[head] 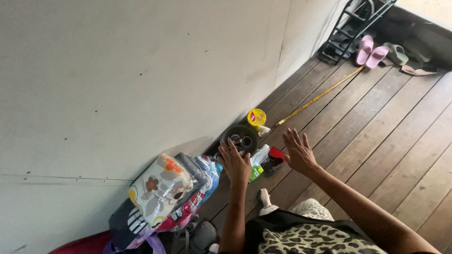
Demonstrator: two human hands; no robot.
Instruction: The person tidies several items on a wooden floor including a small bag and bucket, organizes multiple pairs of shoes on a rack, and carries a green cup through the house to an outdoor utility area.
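At the centre of the frame both hands hover with fingers spread and gripping nothing: the left hand [235, 164] over a dark round tire-like object [241, 137], the right hand [298, 153] just above a red-capped item [276, 154]. A yellow round tin [256, 117] stands behind against the wall, and pink slippers [370, 51] lie on the wooden floor [376, 131] at the upper right.

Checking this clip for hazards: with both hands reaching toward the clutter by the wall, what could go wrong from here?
The left hand is close to the dark round container; a knock might topple the yellow tub behind it. The right hand hovers open over the red-capped item, which could get swept aside. The folded bedding pile leans and might slide.
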